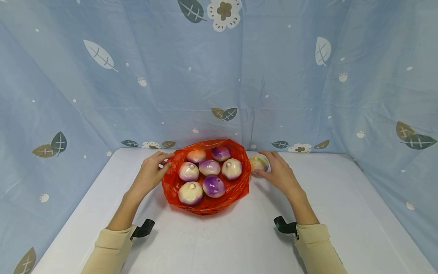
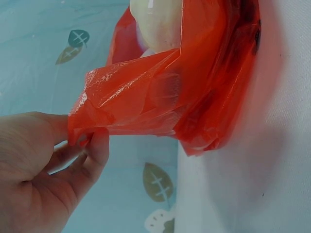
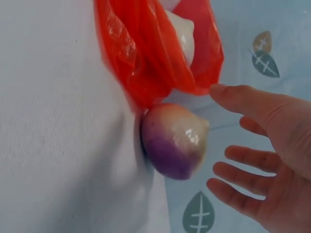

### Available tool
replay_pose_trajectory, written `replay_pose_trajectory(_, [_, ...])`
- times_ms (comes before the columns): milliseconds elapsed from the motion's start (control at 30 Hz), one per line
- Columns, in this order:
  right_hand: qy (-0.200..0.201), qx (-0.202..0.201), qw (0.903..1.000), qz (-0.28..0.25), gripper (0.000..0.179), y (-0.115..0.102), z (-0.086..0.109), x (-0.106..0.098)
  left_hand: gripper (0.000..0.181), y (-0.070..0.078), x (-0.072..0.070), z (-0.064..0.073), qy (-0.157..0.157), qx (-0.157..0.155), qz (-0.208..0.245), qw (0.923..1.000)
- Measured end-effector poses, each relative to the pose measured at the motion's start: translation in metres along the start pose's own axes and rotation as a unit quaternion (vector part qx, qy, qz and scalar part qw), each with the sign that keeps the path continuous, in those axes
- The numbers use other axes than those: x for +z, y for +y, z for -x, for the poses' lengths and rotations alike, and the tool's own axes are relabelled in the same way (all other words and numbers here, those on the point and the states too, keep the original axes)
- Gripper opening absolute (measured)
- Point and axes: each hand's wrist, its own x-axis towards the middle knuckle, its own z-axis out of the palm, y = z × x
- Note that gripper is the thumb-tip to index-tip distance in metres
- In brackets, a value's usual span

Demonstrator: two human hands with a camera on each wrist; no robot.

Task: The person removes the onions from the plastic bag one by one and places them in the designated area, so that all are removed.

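A red plastic bag (image 1: 241, 188) stands with its mouth open upward, several glossy purple-and-white turnips (image 1: 213, 186) inside. At its left rim my left hand (image 1: 150, 173) pinches the plastic between thumb and fingers; the left wrist view shows the bag edge (image 2: 121, 104) drawn out toward that hand (image 2: 34, 170). One more turnip (image 1: 259, 163) lies outside, against the right side of the bag. Around this turnip (image 3: 175, 141), fingers spread, is my right hand (image 1: 282, 175). In the right wrist view a gap shows between turnip and fingers, and the thumb is by the bag's rim.
A white table (image 1: 219, 243) carries everything. Behind and at both sides hangs a blue cloth (image 1: 191, 87) with leaf and flower prints, close to the table's back edge. A black camera mount (image 1: 143, 228) is on the left wrist, another mount (image 1: 285, 225) on the right.
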Motion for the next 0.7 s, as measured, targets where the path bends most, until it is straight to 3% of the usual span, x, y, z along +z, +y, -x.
replay_pose_trajectory(333, [0.026, -0.05, 0.9983, -0.012, 0.066, -0.014, 0.002, 0.003, 0.031, -0.001, 0.001, 0.0, 0.001, 0.0, -0.001, 1.0])
replay_pose_trajectory(700, [0.024, -0.062, 0.9978, -0.003, 0.066, -0.025, 0.002, 0.013, 0.031, -0.001, 0.0, 0.0, 0.002, 0.004, -0.001, 1.0])
